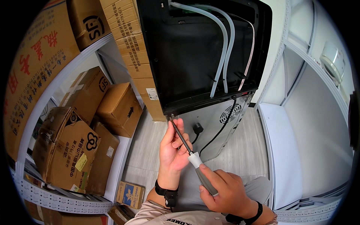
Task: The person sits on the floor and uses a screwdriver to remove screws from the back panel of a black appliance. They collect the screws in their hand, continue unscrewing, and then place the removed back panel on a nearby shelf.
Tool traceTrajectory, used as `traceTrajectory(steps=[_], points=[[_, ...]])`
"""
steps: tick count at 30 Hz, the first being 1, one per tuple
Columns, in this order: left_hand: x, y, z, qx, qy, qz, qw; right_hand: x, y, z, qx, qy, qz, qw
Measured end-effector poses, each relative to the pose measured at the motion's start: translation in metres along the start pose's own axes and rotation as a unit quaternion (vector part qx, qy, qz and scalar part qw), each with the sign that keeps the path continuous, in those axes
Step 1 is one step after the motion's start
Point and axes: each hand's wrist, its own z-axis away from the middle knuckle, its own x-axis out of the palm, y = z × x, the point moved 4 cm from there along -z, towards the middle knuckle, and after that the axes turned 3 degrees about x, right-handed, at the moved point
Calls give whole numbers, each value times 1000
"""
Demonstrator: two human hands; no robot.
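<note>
A screwdriver (203, 176) with a grey and white handle is gripped in my right hand (229, 189), its dark shaft slanting up and left. Close to its tip, my left hand (173, 146) curls its fingers around the shaft and steadies it. The tip meets the lower left corner of a black appliance panel (187, 63); whether a screw sits there is too small to tell. Two pale tubes (224, 52) and a thin white wire (249, 56) run down over the panel. Below it is the appliance's grey metal back (221, 131) with a round vent (230, 112).
A black power cord with a plug (197, 128) hangs against the grey back. Cardboard boxes (71, 150) fill the shelf at left, and a tall carton (131, 48) stands beside the appliance. At right is a white shelf rack (281, 157) holding a white cylindrical object (333, 60). A small box (130, 195) lies lower left.
</note>
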Motion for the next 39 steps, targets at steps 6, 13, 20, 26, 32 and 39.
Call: traceTrajectory(steps=[6,13,20,26,32,39], points=[[0,1,0,6,7,4,1000,1,-2,-3,11,4,-19,1000],[1,2,-3,13,5,12,1000,0,-6,-7,30,-2,-46,998],[0,6,-4,23,5,5,1000,2,-6,-10,231,-129,-274,925],[7,7,2,19,0,-79,997,5,-8,-10,346,-168,-487,784],[-1,9,6,5,-23,-64,998,7,-15,-15,364,-203,-564,713],[-3,4,6,23,39,-82,996,9,-14,-10,219,-169,-262,925]])
